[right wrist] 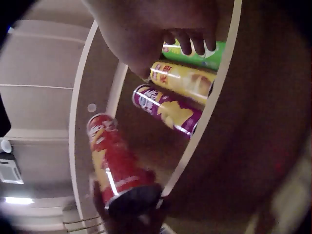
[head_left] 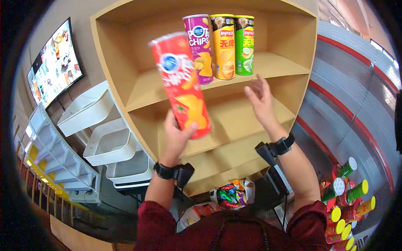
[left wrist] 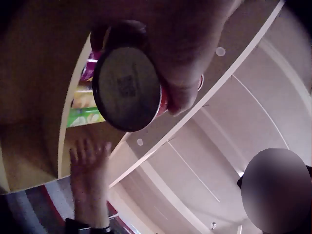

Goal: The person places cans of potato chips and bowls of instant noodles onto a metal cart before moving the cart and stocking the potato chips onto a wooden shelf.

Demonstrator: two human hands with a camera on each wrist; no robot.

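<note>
My left hand (head_left: 177, 134) grips a red can of potato chips (head_left: 180, 85) near its bottom, tilted a little to the left in front of the shelf. The can's dark round base (left wrist: 126, 90) faces the left wrist camera. On the upper shelf stand a purple chip can (head_left: 204, 62), a yellow chip can (head_left: 224, 48) and a green chip can (head_left: 244, 46), side by side. My right hand (head_left: 263, 102) holds nothing; its fingers are spread and relaxed just below and right of the green can. In the right wrist view the red can (right wrist: 114, 161) leans away from the purple one.
The wooden shelf unit (head_left: 201, 90) has lower boards under the cans. White bins (head_left: 111, 142) and a wall screen (head_left: 56, 62) are at the left. Bagged snacks (head_left: 234, 194) lie below; several more cans (head_left: 345, 205) stand at the lower right beside grey racks (head_left: 356, 104).
</note>
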